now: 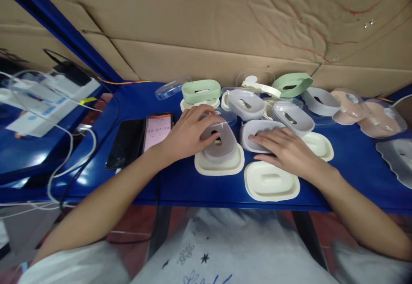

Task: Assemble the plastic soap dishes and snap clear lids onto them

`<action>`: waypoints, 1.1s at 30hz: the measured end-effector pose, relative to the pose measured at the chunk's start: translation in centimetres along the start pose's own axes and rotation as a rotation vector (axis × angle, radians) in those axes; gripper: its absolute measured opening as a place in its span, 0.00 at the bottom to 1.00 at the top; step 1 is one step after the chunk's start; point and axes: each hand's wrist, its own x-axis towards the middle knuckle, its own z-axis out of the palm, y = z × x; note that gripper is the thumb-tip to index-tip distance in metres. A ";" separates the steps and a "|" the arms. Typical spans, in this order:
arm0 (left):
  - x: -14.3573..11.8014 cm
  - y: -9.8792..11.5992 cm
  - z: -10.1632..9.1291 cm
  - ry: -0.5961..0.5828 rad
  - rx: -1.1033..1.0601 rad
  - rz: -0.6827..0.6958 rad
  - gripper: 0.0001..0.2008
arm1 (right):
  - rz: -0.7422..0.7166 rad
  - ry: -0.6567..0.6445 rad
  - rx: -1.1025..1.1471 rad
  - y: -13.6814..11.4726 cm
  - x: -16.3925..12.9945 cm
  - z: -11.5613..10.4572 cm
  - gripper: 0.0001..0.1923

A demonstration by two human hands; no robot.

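- Head view: cream tray (pixel 271 182) lies nearest, just below the right hand (pixel 288 151), bare, untouched.
- Right hand lies flat, fingers spread, palm down on a grey-white insert (pixel 257 134); pressing, not gripping.
- Left hand (pixel 188 132) curls loosely over the grey insert (pixel 219 143), which sits in a cream base (pixel 219 166) between both hands. Fingertips on its far rim.
- Judgement: to seat it well, press evenly on both long edges, keep the slot centred, base flat on the blue table (pixel 350 176).
- Left of the left hand: phone (pixel 157 130) showing a timer, beside a dark phone (pixel 125 143).
- Beyond both hands: green ring (pixel 201 91), more grey inserts, clear lids, pink pieces far right.
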 end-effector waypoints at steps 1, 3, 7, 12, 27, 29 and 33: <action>0.0 0.0 0.0 -0.008 -0.012 -0.022 0.19 | -0.002 -0.001 -0.005 0.0 0.0 0.0 0.20; 0.0 -0.1 0.1 -0.005 -0.048 -0.064 0.22 | -0.013 0.008 -0.008 0.0 -0.2 -0.4 0.19; 0.1 -0.2 0.5 0.041 -0.083 -0.097 0.18 | -0.003 0.063 -0.054 0.4 -0.5 -1.9 0.20; 0.1 0.0 0.9 0.185 0.046 -0.178 0.15 | 0.141 0.141 -0.127 2.9 -1.0 -3.0 0.21; -1.1 2.9 -3.5 -0.183 -0.129 0.064 0.30 | 0.123 0.074 0.130 1.1 -0.8 -2.7 0.12; -0.9 2.9 -3.3 -0.274 -0.212 0.110 0.29 | 0.125 0.024 0.210 0.6 -0.9 -2.7 0.12; -0.6 2.6 -2.4 -0.263 -0.334 0.115 0.18 | 0.124 -0.276 0.420 -0.4 -1.4 -3.2 0.10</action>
